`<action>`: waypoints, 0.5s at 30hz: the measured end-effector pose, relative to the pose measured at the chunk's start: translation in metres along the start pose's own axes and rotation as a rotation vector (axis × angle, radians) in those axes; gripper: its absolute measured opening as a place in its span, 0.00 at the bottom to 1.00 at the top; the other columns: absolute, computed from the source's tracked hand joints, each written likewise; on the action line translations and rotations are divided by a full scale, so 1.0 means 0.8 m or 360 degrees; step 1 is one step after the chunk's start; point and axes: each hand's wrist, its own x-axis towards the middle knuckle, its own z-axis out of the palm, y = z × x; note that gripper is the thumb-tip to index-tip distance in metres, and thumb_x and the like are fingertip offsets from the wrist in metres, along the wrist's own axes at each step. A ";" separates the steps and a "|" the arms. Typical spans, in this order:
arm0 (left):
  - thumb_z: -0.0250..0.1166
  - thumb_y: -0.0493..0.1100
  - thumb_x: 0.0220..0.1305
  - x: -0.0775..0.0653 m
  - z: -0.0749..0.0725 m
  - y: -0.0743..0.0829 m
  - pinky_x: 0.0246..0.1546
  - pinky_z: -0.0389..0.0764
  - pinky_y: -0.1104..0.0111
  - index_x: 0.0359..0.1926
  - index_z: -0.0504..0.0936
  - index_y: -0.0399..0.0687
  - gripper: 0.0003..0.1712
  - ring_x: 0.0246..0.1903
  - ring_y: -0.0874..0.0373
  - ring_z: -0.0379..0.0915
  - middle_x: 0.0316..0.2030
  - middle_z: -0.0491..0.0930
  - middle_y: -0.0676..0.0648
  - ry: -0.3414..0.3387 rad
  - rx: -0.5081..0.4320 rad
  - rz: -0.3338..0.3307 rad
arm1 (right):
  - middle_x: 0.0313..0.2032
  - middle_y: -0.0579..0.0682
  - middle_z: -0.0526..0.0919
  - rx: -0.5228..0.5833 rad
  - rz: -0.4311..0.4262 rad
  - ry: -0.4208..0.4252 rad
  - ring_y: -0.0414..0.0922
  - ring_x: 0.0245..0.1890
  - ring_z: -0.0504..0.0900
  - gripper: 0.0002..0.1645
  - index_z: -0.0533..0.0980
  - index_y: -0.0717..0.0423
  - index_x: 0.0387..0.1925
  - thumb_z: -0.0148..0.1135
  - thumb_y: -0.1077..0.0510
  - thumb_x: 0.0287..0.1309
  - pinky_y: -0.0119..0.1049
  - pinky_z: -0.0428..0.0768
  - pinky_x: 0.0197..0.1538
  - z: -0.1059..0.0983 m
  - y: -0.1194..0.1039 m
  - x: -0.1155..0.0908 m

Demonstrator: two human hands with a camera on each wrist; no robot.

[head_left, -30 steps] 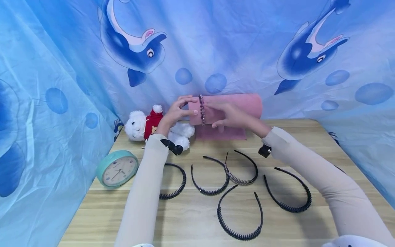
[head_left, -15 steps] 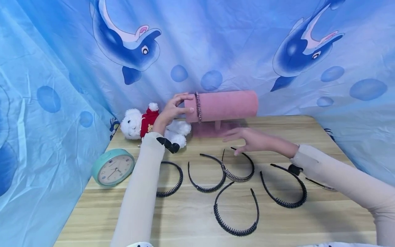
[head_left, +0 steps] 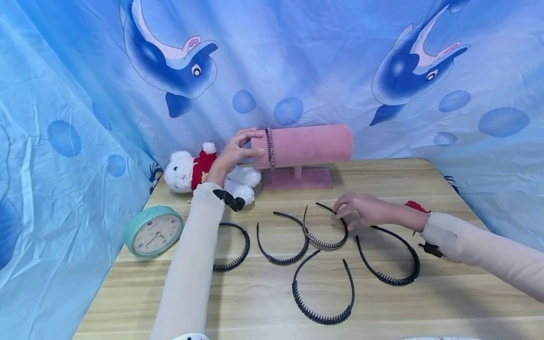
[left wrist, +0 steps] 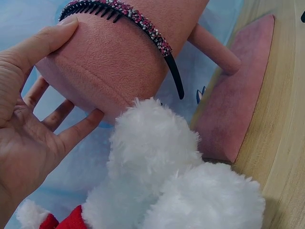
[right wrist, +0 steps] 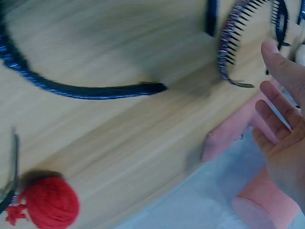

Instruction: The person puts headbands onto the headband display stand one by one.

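Observation:
My left hand [head_left: 231,152] grips the left end of a pink plush headband stand [head_left: 312,144], thumb in front and fingers behind. Around that end of the roll sits a black toothed headband with pink and silver rhinestones [left wrist: 138,21]; my left thumb lies close beside it. My right hand [head_left: 361,208] is lowered over the right arm of a glittery toothed headband [head_left: 327,246] on the table. Its fingers are loosely bent in the head view and spread in the right wrist view [right wrist: 286,109], with nothing held.
Several black headbands lie around, one at the front [head_left: 325,319] and one at right [head_left: 397,282]. A white teddy bear [head_left: 180,172] in red lies left of the stand, behind a teal clock [head_left: 140,226]. A red ball-like ornament [right wrist: 51,202] lies at right. Dolphin curtain [head_left: 331,61] behind.
My right hand has left the rhinestone headband on the stand and come toward me and to the right, down over the glittery headband on the table. My left hand keeps holding the stand's end.

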 end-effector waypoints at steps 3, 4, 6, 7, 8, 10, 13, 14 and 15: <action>0.74 0.33 0.57 -0.001 -0.001 0.000 0.76 0.66 0.52 0.60 0.82 0.48 0.28 0.76 0.49 0.56 0.75 0.62 0.52 0.0006 -0.0014 0.0002 | 0.54 0.56 0.84 -0.0047 -0.0036 0.0020 0.56 0.56 0.80 0.28 0.86 0.50 0.51 0.81 0.64 0.43 0.55 0.85 0.54 0.006 0.003 -0.005; 0.74 0.33 0.57 -0.001 -0.001 -0.001 0.76 0.65 0.52 0.60 0.82 0.49 0.28 0.76 0.49 0.56 0.74 0.62 0.52 0.0012 -0.0018 0.0001 | 0.54 0.56 0.84 -0.0070 -0.0053 0.0030 0.55 0.56 0.80 0.28 0.87 0.49 0.50 0.81 0.64 0.43 0.54 0.85 0.53 0.008 0.004 -0.006; 0.74 0.33 0.57 -0.001 -0.001 -0.001 0.76 0.64 0.51 0.60 0.82 0.49 0.28 0.76 0.49 0.57 0.74 0.62 0.52 0.0016 -0.0028 0.0004 | 0.54 0.56 0.84 -0.0105 -0.0094 0.0062 0.55 0.56 0.80 0.27 0.87 0.50 0.50 0.81 0.64 0.42 0.54 0.85 0.53 0.013 0.006 -0.009; 0.74 0.33 0.57 -0.001 0.000 -0.001 0.76 0.64 0.51 0.60 0.82 0.49 0.28 0.76 0.49 0.57 0.74 0.62 0.52 0.0017 -0.0030 0.0004 | 0.53 0.56 0.84 -0.0121 -0.0131 0.0087 0.55 0.55 0.80 0.27 0.87 0.50 0.49 0.81 0.64 0.42 0.54 0.86 0.53 0.016 0.007 -0.009; 0.74 0.33 0.57 -0.001 0.000 -0.001 0.76 0.64 0.51 0.59 0.82 0.49 0.28 0.76 0.49 0.57 0.74 0.63 0.52 0.0017 -0.0032 0.0006 | 0.53 0.56 0.85 -0.0136 -0.0162 0.0107 0.55 0.55 0.80 0.27 0.87 0.51 0.48 0.81 0.64 0.41 0.54 0.86 0.52 0.018 0.009 -0.010; 0.74 0.33 0.57 -0.001 0.001 -0.001 0.76 0.65 0.51 0.60 0.82 0.49 0.28 0.76 0.49 0.57 0.74 0.63 0.52 0.0015 -0.0034 0.0007 | 0.51 0.55 0.85 -0.0160 -0.0231 0.0149 0.54 0.53 0.80 0.26 0.88 0.51 0.47 0.81 0.64 0.41 0.52 0.86 0.51 0.023 0.011 -0.012; 0.74 0.33 0.57 -0.001 0.002 0.000 0.75 0.67 0.52 0.60 0.82 0.48 0.28 0.76 0.50 0.57 0.74 0.63 0.53 0.0014 -0.0039 -0.0005 | 0.49 0.54 0.86 -0.0159 -0.0318 0.0192 0.52 0.51 0.81 0.25 0.88 0.52 0.45 0.82 0.65 0.39 0.50 0.87 0.49 0.029 0.014 -0.013; 0.74 0.33 0.57 -0.001 0.002 0.000 0.75 0.67 0.52 0.61 0.81 0.47 0.29 0.76 0.50 0.56 0.74 0.62 0.53 0.0013 -0.0043 -0.0009 | 0.48 0.53 0.86 -0.0160 -0.0337 0.0199 0.52 0.51 0.81 0.25 0.88 0.51 0.44 0.82 0.65 0.39 0.49 0.87 0.49 0.031 0.015 -0.014; 0.74 0.33 0.58 -0.001 0.002 0.000 0.75 0.67 0.52 0.61 0.81 0.46 0.29 0.76 0.50 0.56 0.74 0.62 0.53 0.0011 -0.0048 -0.0017 | 0.47 0.53 0.86 -0.0159 -0.0356 0.0205 0.51 0.50 0.81 0.25 0.88 0.51 0.44 0.82 0.65 0.38 0.48 0.87 0.49 0.032 0.016 -0.014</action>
